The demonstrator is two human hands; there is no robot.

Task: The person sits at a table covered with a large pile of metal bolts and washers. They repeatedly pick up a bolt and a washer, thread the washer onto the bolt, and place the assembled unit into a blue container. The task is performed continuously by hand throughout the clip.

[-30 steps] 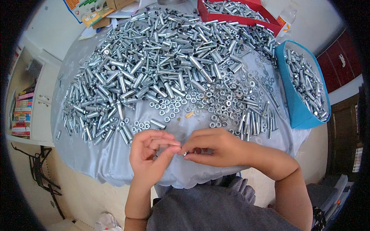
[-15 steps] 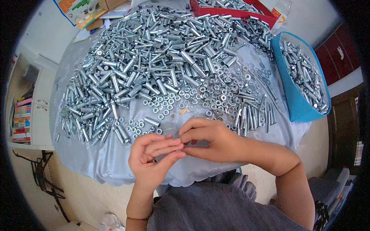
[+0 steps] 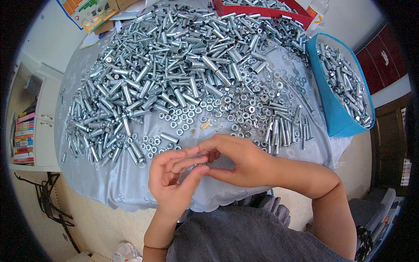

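Observation:
My left hand (image 3: 172, 179) and my right hand (image 3: 242, 159) meet at the fingertips over the near edge of the table. Both are closed in a pinch around something small; a glint of metal shows between the fingertips, but its kind is hidden. Just beyond my left fingers lies a single metal sleeve (image 3: 169, 138), with loose hex nuts (image 3: 185, 118) scattered around it. Past my right hand, a bunch of long bolts (image 3: 279, 134) lies side by side, near a spread of nuts and washers (image 3: 246, 115).
A large heap of metal sleeves and bolts (image 3: 174, 65) covers the table's middle and far side. On the right stands a blue fabric bin (image 3: 334, 115) full of assembled metal pieces. A red tray (image 3: 266, 15) and a plastic bottle (image 3: 317, 12) stand at the back. Cloth (image 3: 109, 183) covers the table.
My right fingers have curled further over and closer against my left fingertips, and my left hand has shifted slightly right. The view has tilted a little; the piles look unchanged.

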